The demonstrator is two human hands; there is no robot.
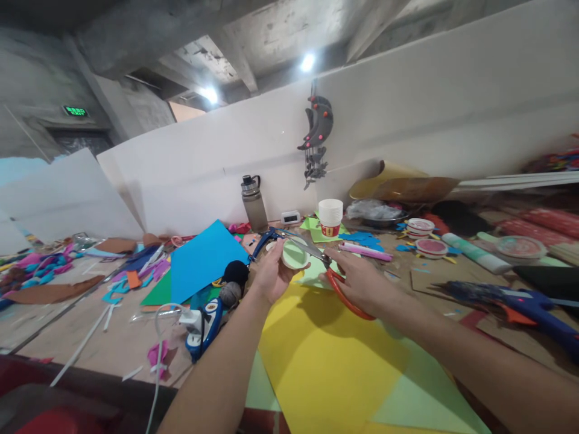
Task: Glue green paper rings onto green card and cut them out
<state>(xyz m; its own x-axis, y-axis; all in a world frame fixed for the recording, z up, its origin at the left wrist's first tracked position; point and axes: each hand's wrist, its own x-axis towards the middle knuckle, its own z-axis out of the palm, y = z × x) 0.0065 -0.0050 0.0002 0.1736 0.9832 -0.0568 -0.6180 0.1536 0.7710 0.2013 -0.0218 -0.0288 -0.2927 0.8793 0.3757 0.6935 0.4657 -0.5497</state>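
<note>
My left hand (271,274) is closed round a small pale green paper disc (294,254), held up above the table. My right hand (357,280) grips red-handled scissors (337,283); their metal blades (310,247) point left and meet the disc's upper edge. Both hands hover over a large yellow sheet (325,355) that lies on pale green paper (420,398).
A blue sheet (203,259), black and grey pompoms (233,280), a blue-white glue gun (203,325) with its cord lie left. Behind stand a water bottle (254,205), stacked paper cups (330,217), tape rolls (425,238). Another blue glue gun (520,304) lies right. Paper scraps litter the far left.
</note>
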